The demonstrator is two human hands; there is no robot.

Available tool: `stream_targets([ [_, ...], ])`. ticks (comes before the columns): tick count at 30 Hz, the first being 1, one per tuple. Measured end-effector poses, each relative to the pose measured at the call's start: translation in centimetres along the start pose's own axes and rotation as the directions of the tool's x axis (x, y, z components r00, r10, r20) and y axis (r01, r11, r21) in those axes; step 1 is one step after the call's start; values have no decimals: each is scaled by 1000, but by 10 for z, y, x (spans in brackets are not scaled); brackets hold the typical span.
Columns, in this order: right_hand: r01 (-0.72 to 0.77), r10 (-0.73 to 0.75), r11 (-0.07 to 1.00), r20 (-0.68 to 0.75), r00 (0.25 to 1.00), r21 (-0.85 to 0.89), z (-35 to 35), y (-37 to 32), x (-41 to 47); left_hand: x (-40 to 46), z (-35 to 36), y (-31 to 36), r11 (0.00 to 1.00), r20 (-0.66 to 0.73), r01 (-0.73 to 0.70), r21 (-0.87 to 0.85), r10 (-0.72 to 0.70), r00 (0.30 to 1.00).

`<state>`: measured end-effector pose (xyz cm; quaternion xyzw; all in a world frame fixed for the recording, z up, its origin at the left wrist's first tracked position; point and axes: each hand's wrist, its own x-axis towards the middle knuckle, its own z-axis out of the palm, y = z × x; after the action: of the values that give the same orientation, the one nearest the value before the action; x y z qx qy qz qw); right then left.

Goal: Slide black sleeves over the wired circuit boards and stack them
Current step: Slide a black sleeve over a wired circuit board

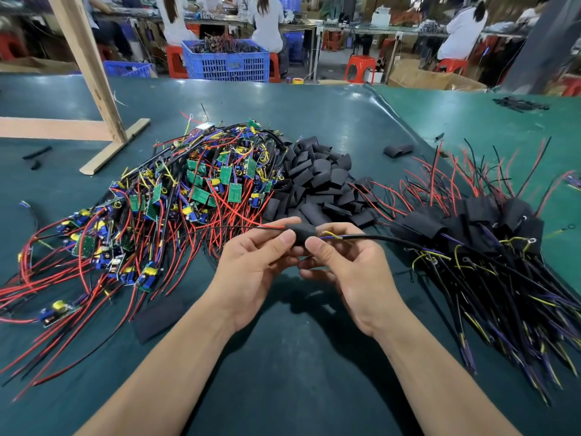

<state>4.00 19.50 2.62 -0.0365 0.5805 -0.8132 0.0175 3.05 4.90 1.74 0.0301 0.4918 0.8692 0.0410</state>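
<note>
Nearest, two bare forearms reach in over the green surface [283, 388]. Both hands meet just above it, holding one black sleeve [303, 234] between them. The left hand [251, 262] pinches the sleeve's left end with thumb and forefinger; the right hand [349, 269] pinches its right end the same way. Red and black wires leave the sleeve to the left, and a black cable [377, 238] with yellow and blue leads runs out to the right, over the right hand's fingers. The board itself seems to sit inside the sleeve, though it is hidden.

To the right of the hands lies the stack of sleeved boards [471, 225], their red wires fanning away and their black cables trailing toward the near edge. To the left spreads a heap of bare boards [176, 196], green and blue, tangled in red and black wire. Just beyond the hands, between the two, sits a pile of loose sleeves [317, 180]. Farther left stands a wooden frame [94, 73]. Past the surface's far edge are a blue crate [226, 62], red stools and seated people in white.
</note>
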Motion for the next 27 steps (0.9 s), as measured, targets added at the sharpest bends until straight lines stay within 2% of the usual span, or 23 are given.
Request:
stream_targets([
  [3,-23,24,996,11,1000,-88,-4,-5,0,2,-5,-1,998,11,-3,70,2,1000],
  [8,-186,203,975,149,968,-124,-10,-10,-4,1,-6,1,997,64,21,78,-26,998],
  [11,-131,151,983,164,975,-126,-9,-8,-7,0,-4,1,997,67,50,50,-54,996],
  [13,-57,67,992,89,994,-110,-8,-8,-5,0,-1,1,996,39,65,66,-68,997],
  [15,42,-47,995,-50,998,-95,-10,-11,-1,1,2,1,990,-9,119,77,-119,993],
  [17,139,-151,988,-226,962,-68,-18,-16,4,3,1,4,985,-37,162,60,-160,986],
  [19,212,-191,977,-393,899,10,-28,-23,9,4,-1,7,985,-34,171,19,-170,985],
  [24,345,-118,918,-698,707,194,-46,-32,13,2,-2,7,984,-1,177,-21,-177,984],
  [27,347,-13,894,-755,655,285,-52,-34,13,2,-3,7,984,-15,177,-35,-177,984],
])
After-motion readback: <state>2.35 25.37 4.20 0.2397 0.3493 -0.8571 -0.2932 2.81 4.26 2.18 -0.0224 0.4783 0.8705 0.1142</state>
